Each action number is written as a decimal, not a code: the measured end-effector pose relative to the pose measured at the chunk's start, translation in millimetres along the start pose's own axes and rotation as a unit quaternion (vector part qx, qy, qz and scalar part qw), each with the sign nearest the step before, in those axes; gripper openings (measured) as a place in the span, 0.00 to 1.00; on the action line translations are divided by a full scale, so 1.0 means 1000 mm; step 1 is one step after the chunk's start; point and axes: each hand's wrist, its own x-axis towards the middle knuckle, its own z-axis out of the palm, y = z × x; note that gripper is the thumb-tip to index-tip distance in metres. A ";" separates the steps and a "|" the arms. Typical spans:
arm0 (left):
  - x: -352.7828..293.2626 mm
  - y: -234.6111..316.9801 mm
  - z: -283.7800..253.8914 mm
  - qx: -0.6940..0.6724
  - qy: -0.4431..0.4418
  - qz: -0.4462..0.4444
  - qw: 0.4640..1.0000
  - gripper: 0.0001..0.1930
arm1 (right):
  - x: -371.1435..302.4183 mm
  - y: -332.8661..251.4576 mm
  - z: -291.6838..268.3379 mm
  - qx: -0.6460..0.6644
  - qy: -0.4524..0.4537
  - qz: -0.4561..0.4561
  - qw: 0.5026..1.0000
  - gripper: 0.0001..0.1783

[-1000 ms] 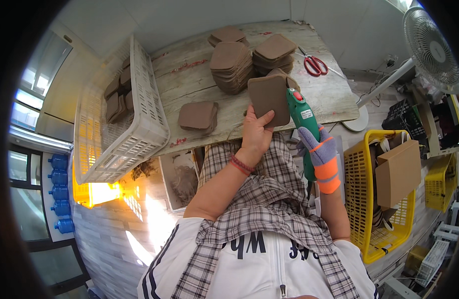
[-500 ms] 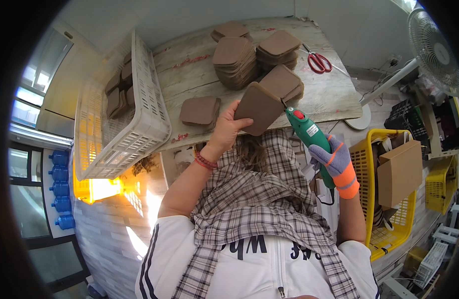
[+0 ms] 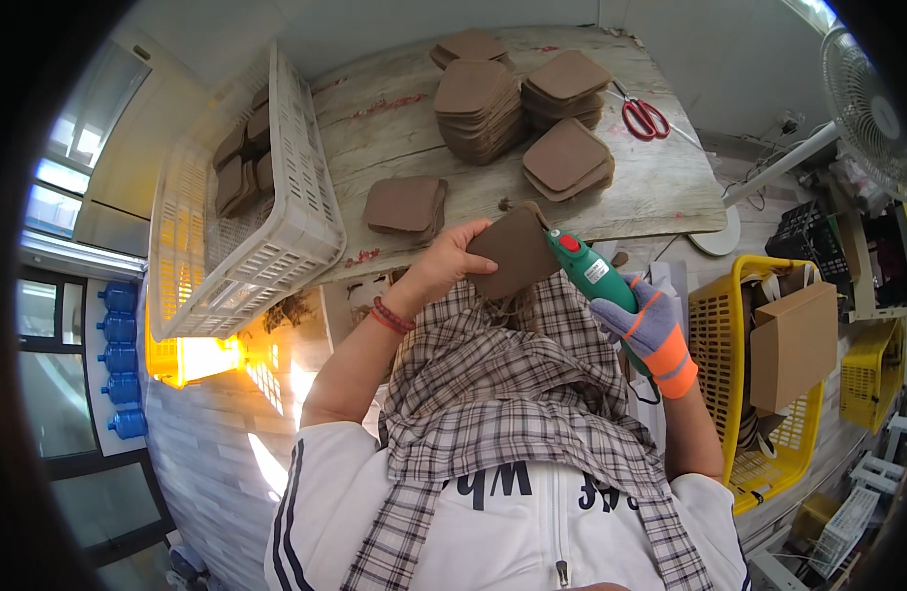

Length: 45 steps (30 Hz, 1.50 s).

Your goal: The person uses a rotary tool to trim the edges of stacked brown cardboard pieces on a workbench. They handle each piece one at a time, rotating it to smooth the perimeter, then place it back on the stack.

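Bare and wearing a beaded bracelet, my left hand [image 3: 448, 264] pinches the left edge of a brown square pad with rounded corners [image 3: 514, 252]. The pad is held over my lap, just off the table's front edge. My right hand [image 3: 648, 330], in a grey and orange glove, is wrapped round a green electric hand tool with a red switch [image 3: 593, 272]. The tool's tip meets the pad's upper right edge. Beyond my hands, a short stack of pads [image 3: 404, 205] lies on the left of the table, and another stack [image 3: 568, 158] lies to the right.
Taller pad stacks [image 3: 478, 108] stand farther back on the worn table [image 3: 375, 148]. Red-handled scissors [image 3: 645, 119] lie at the right. A white crate [image 3: 306, 222] holding pads is on the left; a yellow basket [image 3: 714, 345] with a cardboard box [image 3: 794, 347] is on the right, below a fan [image 3: 862, 98].
The held pad has turned and come nearer to me, away from the stack behind it. My right hand and the tool have shifted slightly left, following the pad's edge.
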 end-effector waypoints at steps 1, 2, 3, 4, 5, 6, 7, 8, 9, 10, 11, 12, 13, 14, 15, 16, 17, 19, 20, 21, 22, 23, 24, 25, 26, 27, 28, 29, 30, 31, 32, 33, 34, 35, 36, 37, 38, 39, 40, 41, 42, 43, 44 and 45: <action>-0.001 -0.001 0.001 0.006 0.000 -0.007 1.000 0.24 | 0.001 -0.001 0.001 0.002 0.000 0.008 1.000 0.24; -0.002 -0.002 0.001 0.012 -0.001 -0.013 1.000 0.24 | 0.002 -0.001 0.002 0.003 -0.003 0.011 1.000 0.24; -0.004 -0.001 0.001 0.017 -0.002 -0.013 1.000 0.23 | 0.004 -0.001 0.002 0.003 -0.006 0.014 1.000 0.24; -0.005 0.002 0.001 0.022 -0.003 -0.012 1.000 0.21 | 0.005 -0.001 0.003 0.004 -0.009 0.017 1.000 0.24; -0.006 0.003 0.000 0.027 -0.004 -0.012 1.000 0.20 | 0.005 -0.001 0.003 0.018 -0.017 0.021 0.999 0.24; -0.007 0.000 -0.005 0.068 0.011 0.011 0.998 0.19 | 0.006 -0.001 0.003 0.033 -0.026 0.024 0.999 0.23; -0.006 -0.004 -0.012 0.110 0.026 0.034 0.993 0.18 | 0.006 -0.001 0.003 0.047 -0.036 0.028 0.998 0.23; -0.006 -0.006 -0.018 0.151 0.041 0.056 0.986 0.17 | 0.006 -0.002 0.003 0.050 -0.043 0.036 0.997 0.24; -0.007 -0.004 -0.022 0.147 0.058 0.058 0.986 0.16 | 0.006 -0.003 0.003 0.054 -0.048 0.044 0.996 0.24; -0.008 -0.001 -0.025 0.143 0.076 0.060 0.985 0.16 | 0.006 -0.004 0.003 0.058 -0.054 0.053 0.995 0.24; -0.009 0.001 -0.028 0.139 0.094 0.062 0.984 0.15 | 0.006 -0.003 0.002 0.057 -0.058 0.053 0.995 0.23; -0.012 0.003 -0.030 0.116 0.109 0.075 0.984 0.15 | 0.006 -0.003 0.002 0.056 -0.063 0.053 0.995 0.23; -0.014 0.004 -0.031 0.094 0.124 0.089 0.984 0.14 | 0.007 -0.002 0.002 0.055 -0.069 0.052 0.995 0.23; -0.017 0.005 -0.032 0.071 0.138 0.103 0.982 0.14 | 0.007 -0.001 0.002 0.042 -0.071 0.050 0.995 0.22; -0.019 0.008 -0.030 0.064 0.148 0.133 0.978 0.11 | 0.008 0.002 0.002 0.030 -0.073 0.049 0.996 0.22; -0.020 0.008 -0.030 0.047 0.155 0.126 0.979 0.11 | 0.009 0.004 0.003 0.017 -0.075 0.047 0.996 0.22; -0.021 0.008 -0.030 0.030 0.161 0.120 0.979 0.11 | 0.008 0.003 0.004 0.013 -0.074 0.043 0.996 0.22; -0.023 0.009 -0.030 0.012 0.166 0.114 0.980 0.11 | 0.008 0.002 0.007 0.005 -0.073 0.034 0.997 0.22; -0.024 0.010 -0.029 0.010 0.164 0.113 0.980 0.11 | 0.009 0.004 0.007 0.003 -0.076 0.030 0.997 0.22; -0.024 0.011 -0.029 0.007 0.161 0.113 0.980 0.11 | 0.009 0.005 0.007 0.000 -0.077 0.026 0.997 0.23; -0.025 0.011 -0.029 0.017 0.158 0.112 0.981 0.11 | 0.009 0.006 0.008 -0.002 -0.078 0.023 0.997 0.23; -0.026 0.012 -0.029 0.028 0.154 0.112 0.981 0.11 | 0.008 0.004 0.008 -0.006 -0.081 0.028 0.996 0.23; -0.027 0.012 -0.028 0.038 0.152 0.111 0.981 0.11 | 0.006 0.000 0.008 -0.010 -0.085 0.032 0.996 0.24; -0.027 0.013 -0.028 0.049 0.150 0.108 0.982 0.11 | 0.005 -0.003 0.007 -0.014 -0.088 0.037 0.995 0.24; -0.028 0.014 -0.027 0.059 0.147 0.105 0.982 0.11 | 0.004 -0.003 0.007 -0.019 -0.089 0.044 0.995 0.24; -0.028 0.015 -0.026 0.069 0.144 0.101 0.982 0.11 | 0.004 -0.003 0.007 -0.024 -0.089 0.052 0.994 0.24; -0.028 0.016 -0.025 0.068 0.139 0.098 0.983 0.12 | 0.004 -0.003 0.007 -0.029 -0.089 0.060 0.994 0.24; -0.028 0.016 -0.024 0.067 0.134 0.095 0.984 0.12 | 0.004 0.000 0.006 -0.033 -0.090 0.062 0.993 0.24; -0.027 0.016 -0.023 0.067 0.129 0.092 0.985 0.13 | 0.006 0.004 0.006 -0.037 -0.092 0.063 0.993 0.24; -0.026 0.014 -0.023 0.066 0.129 0.100 0.984 0.14 | 0.006 0.005 0.006 -0.040 -0.094 0.065 0.993 0.25; -0.024 0.010 -0.023 0.065 0.129 0.108 0.984 0.16 | 0.006 0.004 0.007 -0.042 -0.096 0.066 0.992 0.24; -0.023 0.008 -0.023 0.064 0.129 0.116 0.983 0.17 | 0.005 0.001 0.009 -0.043 -0.097 0.068 0.992 0.24; -0.022 0.007 -0.022 0.066 0.123 0.110 0.984 0.18 | 0.005 -0.001 0.010 -0.044 -0.098 0.070 0.992 0.24; -0.022 0.008 -0.020 0.067 0.117 0.105 0.985 0.20 | 0.005 -0.001 0.011 -0.047 -0.100 0.060 0.992 0.24; -0.022 0.008 -0.019 0.069 0.112 0.100 0.986 0.21 | 0.006 0.001 0.012 -0.050 -0.102 0.051 0.992 0.24; -0.022 0.009 -0.017 0.063 0.101 0.091 0.989 0.22 | 0.007 0.001 0.014 -0.053 -0.104 0.041 0.992 0.24; -0.022 0.010 -0.016 0.056 0.090 0.082 0.991 0.23 | 0.007 0.000 0.015 -0.042 -0.108 0.036 0.993 0.24; -0.022 0.011 -0.015 0.050 0.078 0.073 0.993 0.24 | 0.008 -0.001 0.016 -0.031 -0.111 0.031 0.993 0.24; -0.023 0.013 -0.012 0.047 0.069 0.068 0.994 0.26 | 0.009 -0.002 0.018 -0.020 -0.114 0.026 0.993 0.24; -0.024 0.016 -0.010 0.044 0.060 0.063 0.995 0.27 | 0.010 -0.001 0.019 -0.017 -0.119 0.021 0.993 0.24; -0.025 0.017 -0.009 0.041 0.051 0.058 0.996 0.28 | 0.012 0.000 0.020 -0.015 -0.124 0.017 0.992 0.24; -0.025 0.017 -0.009 0.043 0.043 0.052 0.997 0.30 | 0.014 0.000 0.021 -0.012 -0.130 0.013 0.991 0.24; -0.024 0.016 -0.010 0.045 0.034 0.046 0.997 0.31 | 0.015 -0.003 0.022 -0.017 -0.134 0.018 0.991 0.24; -0.024 0.016 -0.010 0.047 0.026 0.040 0.998 0.33 | 0.016 -0.008 0.023 -0.021 -0.138 0.022 0.990 0.24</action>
